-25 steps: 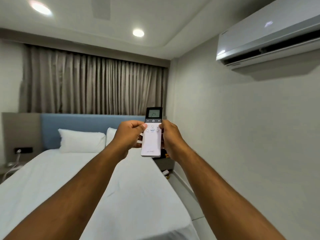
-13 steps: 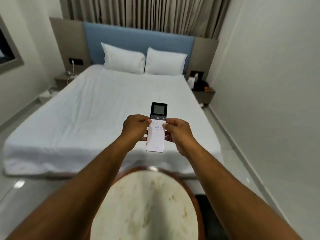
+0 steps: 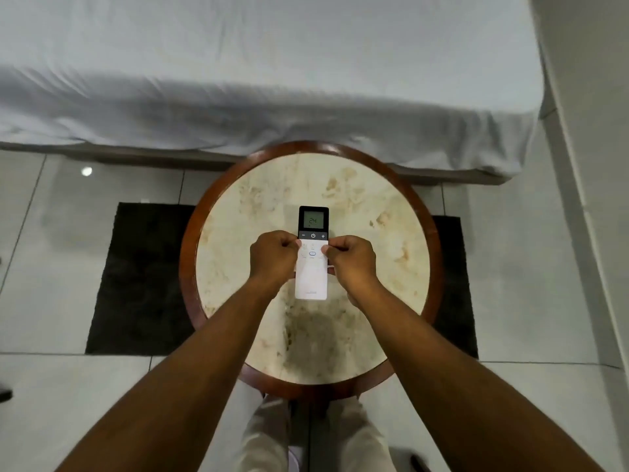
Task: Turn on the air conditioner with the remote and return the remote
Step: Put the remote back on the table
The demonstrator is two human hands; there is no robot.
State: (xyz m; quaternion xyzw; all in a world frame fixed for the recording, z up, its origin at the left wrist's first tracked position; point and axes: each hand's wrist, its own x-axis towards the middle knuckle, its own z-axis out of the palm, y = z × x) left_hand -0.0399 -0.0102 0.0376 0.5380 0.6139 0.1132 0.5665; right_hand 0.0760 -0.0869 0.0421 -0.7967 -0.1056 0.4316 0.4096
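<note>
The white remote [image 3: 311, 277] has a dark top with a lit display reading 24. I hold it face up over the middle of the round marble-topped table [image 3: 374, 212]. My left hand [image 3: 273, 256] pinches its left edge and my right hand [image 3: 350, 260] pinches its right edge, thumbs resting on the buttons. Whether the remote touches the tabletop I cannot tell. The air conditioner is out of view.
The table has a dark wooden rim and stands on a black rug [image 3: 143, 281] over pale floor tiles. The foot of a bed with a white sheet [image 3: 238, 80] lies just beyond the table. A wall [image 3: 592, 165] runs down the right side.
My view has swung down from the air conditioner and the bed to the table. Both hands, still on the remote, have lowered it over the tabletop.
</note>
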